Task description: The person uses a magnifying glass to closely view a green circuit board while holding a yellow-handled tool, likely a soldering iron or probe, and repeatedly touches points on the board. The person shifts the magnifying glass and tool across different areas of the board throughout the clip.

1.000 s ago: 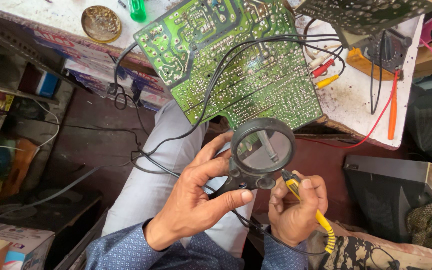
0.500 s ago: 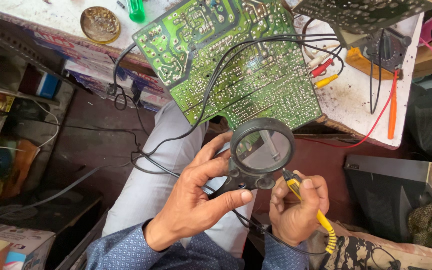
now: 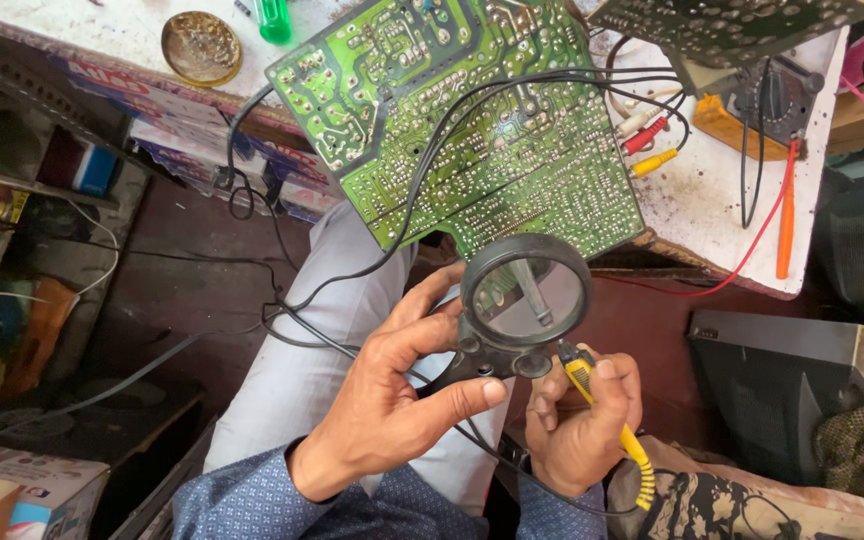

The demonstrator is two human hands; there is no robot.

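Starting at the upper left of the frame, a round brass-coloured tin (image 3: 201, 46) lay on the white bench top (image 3: 712, 200), with a green tool handle (image 3: 273, 18) just to its right. A green circuit board (image 3: 472, 120) took up the upper centre, solder side up, its lower edge overhanging the bench; black cables (image 3: 392, 240) ran across it and down over the person's grey trouser leg (image 3: 322, 340). At lower centre the left hand (image 3: 392, 400) was clamped on the black handle of a magnifying glass (image 3: 524, 300), thumb across the front and fingers curled behind. The lens sat just below the board's lower edge. Immediately right, the right hand (image 3: 582, 420) was closed around a yellow probe (image 3: 602, 420), its tip touching the magnifier's base. At upper right a yellow multimeter (image 3: 752, 115) rested on the bench, partly under a second board (image 3: 732, 25), beside an orange probe (image 3: 785, 215).
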